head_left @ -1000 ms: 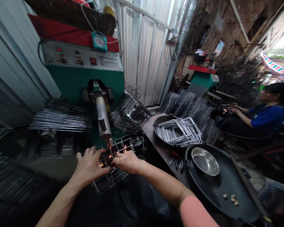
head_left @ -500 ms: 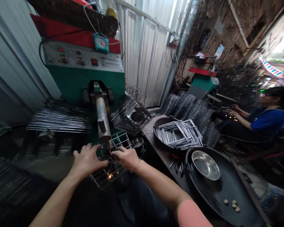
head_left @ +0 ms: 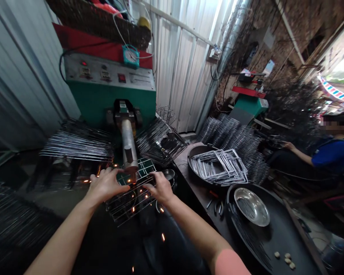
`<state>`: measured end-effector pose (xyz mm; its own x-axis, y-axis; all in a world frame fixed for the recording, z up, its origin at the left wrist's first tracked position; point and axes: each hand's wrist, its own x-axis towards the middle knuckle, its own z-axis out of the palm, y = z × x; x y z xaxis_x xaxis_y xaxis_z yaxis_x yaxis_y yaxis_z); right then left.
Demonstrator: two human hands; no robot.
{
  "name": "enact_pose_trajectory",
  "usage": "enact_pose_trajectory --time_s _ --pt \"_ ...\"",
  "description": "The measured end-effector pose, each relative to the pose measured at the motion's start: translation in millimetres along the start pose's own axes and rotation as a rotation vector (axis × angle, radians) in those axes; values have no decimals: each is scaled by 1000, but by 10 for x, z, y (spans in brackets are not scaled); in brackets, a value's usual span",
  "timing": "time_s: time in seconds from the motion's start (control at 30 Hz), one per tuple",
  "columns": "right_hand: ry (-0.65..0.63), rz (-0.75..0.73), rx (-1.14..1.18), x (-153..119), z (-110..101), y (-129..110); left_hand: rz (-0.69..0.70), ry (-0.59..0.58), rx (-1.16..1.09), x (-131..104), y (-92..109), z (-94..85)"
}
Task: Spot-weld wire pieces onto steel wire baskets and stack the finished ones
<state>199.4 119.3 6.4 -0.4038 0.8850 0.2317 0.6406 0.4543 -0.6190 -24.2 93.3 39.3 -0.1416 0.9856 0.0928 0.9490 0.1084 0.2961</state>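
Observation:
A wire rack of thin crossing metal rods lies under the electrode of a green spot welding machine. My left hand grips the rack's left side, thumb pointing inward. On its right side my right hand pinches the wires with thumb and fingers. Between my hands, the welder's cylindrical arm comes down, and its tip touches or nearly touches the rack. Sparks fly around the tip and fall below it. The lower electrode is mostly hidden behind the rack.
Stacked wire racks stand left of the welder, with more on its right. A round tray holds wire frames. A large black tray carries a metal bowl and thin rods. Pliers lie nearby. A person in blue sits far right.
Sparks have spread wider and fall lower. My right hand has shifted slightly right along the rack. The camera view has turned a little, and the seated person's hands have moved.

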Motion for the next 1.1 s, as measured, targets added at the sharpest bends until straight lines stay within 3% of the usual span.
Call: enact_pose_trajectory --time_s 0.1,0.13,0.2,0.33,0.43,0.53,0.67,0.8,0.9,0.97,1.1 --pt "-23 240 396 -455 43 378 22 102 -101 -142 -166 81" --pt "-81 334 518 -648 63 521 1 170 -161 -227 -247 149" --pt "-60 415 655 -1051 112 805 -98 294 -332 -417 -408 350" --pt "16 321 422 -1711 215 1231 -278 206 -869 -656 -557 807" --pt "-74 142 141 -1896 225 1345 -270 214 -1165 -637 -504 969" --pt "-198 38 -19 -1788 113 1215 -304 264 -1242 -629 -440 951" --pt "-308 -98 26 -1391 -207 620 -244 278 -1132 -901 -425 828" --pt "-497 -109 212 -927 -472 -75 -79 278 -757 -1264 -317 644" --pt "-647 -41 300 -657 -426 -326 98 226 -388 -1326 -126 435" --pt "-586 51 411 -579 -282 -355 177 188 -176 -1274 1 282" --pt "-347 139 687 -651 25 -275 224 170 109 -1140 112 46"
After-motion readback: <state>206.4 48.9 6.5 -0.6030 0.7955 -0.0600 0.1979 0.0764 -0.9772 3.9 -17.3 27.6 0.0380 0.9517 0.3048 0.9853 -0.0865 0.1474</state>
